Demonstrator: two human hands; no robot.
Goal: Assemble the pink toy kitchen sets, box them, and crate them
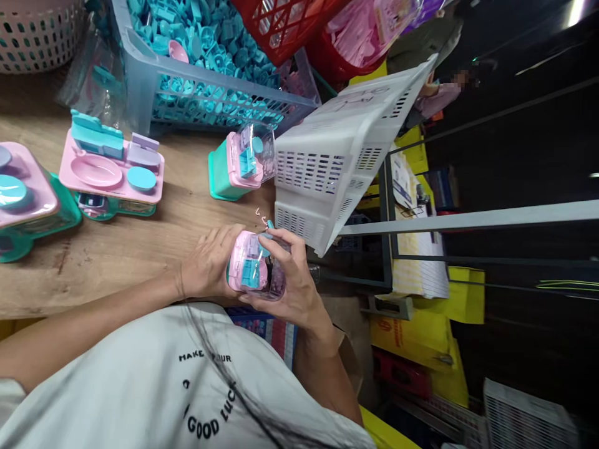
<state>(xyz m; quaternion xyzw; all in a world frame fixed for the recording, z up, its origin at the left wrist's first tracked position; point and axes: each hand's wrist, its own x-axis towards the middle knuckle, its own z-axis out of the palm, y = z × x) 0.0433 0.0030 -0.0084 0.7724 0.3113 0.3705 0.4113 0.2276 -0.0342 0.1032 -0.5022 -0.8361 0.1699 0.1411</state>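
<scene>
Head view, tilted hard to one side. Held off the edge of the wooden table point(116, 255), just below the white slatted basket point(337, 156) taken as landmark: a small pink toy unit point(255, 269) under a clear dome. Cupped from the table side by the left hand point(206, 262), palm closed against the pink base, seemingly to steady it. Wrapped from the other side by the right hand point(290, 280), fingers curled over the dome and fingertips pinching near a tiny teal piece point(270, 224) at the top edge, probably to seat or press it. Both hands grasping the same toy, neither loose.

Looks of the held toy: pink body, teal block inside, transparent cover with a glare streak across it; lower part hidden by the palms, so base colour not to be told.

Left of the basket, resting on the table: a finished-looking twin point(238, 163) with pink top, clear dome and green base, lying on its side. Further left of the basket: a flat pink toy tray point(112, 168) with teal parts, and at the frame edge another pink and green toy point(28, 199). Above-left of the basket: a grey crate point(154, 87) heaped with teal parts, likely kept near as supply. Above the basket: a red crate point(285, 25).
</scene>
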